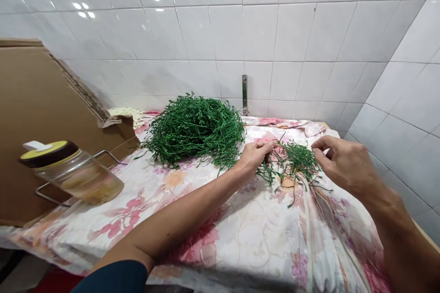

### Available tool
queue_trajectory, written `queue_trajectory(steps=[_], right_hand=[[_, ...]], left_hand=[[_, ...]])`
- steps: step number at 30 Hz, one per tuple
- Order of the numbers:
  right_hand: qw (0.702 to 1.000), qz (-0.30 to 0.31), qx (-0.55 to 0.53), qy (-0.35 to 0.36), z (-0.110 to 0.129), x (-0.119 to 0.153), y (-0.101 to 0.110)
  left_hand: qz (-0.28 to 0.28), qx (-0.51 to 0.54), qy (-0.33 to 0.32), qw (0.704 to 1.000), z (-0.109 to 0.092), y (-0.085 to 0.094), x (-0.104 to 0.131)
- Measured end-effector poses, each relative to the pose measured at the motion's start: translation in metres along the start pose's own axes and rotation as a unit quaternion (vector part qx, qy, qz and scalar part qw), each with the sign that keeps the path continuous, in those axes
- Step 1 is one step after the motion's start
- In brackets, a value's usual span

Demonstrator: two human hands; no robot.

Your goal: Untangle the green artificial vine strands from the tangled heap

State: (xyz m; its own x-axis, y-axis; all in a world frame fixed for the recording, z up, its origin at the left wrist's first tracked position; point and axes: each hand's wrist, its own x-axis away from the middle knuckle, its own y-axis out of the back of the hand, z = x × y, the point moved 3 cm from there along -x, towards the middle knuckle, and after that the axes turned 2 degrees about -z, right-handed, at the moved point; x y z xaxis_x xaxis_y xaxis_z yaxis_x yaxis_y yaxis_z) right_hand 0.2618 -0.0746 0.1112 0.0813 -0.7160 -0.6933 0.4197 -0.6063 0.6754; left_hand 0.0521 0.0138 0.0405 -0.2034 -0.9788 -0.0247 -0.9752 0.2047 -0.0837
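My left hand (255, 154) is closed in a pinch on thin green stems, which look like artificial plant sprigs. Some of them hang down below its fingers. A small loose pile of green stems (300, 160) lies on the cloth between my two hands. Just right of that pile, my right hand (338, 161) is held with thumb and fingertips pressed together; whatever is between them, if anything, is too small to make out. A large tangled heap of green stems (199, 128) rests behind and left of my left hand.
A floral cloth (254, 233) covers the table. On the left stands a clear bottle with a yellow and black lid (85, 176), in front of a cardboard box (37, 114). Pale strands (132, 114) lie behind. A metal bracket (244, 94) is against the tiled wall (261, 32).
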Motion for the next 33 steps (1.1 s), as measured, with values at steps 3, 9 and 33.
queue_trajectory(steps=[3, 9, 33], right_hand=[[0.993, -0.064, -0.1, -0.011, 0.018, 0.006, 0.012], [0.909, 0.055, -0.402, -0.094, 0.031, 0.011, 0.011], [0.921, 0.188, -0.315, -0.134, 0.007, 0.002, -0.061]], left_hand=[[-0.01, 0.01, 0.005, 1.0, -0.001, 0.0, 0.0], [-0.013, 0.018, -0.003, 1.0, 0.001, 0.0, -0.003], [0.081, -0.077, -0.074, 0.991, -0.016, -0.012, 0.02]])
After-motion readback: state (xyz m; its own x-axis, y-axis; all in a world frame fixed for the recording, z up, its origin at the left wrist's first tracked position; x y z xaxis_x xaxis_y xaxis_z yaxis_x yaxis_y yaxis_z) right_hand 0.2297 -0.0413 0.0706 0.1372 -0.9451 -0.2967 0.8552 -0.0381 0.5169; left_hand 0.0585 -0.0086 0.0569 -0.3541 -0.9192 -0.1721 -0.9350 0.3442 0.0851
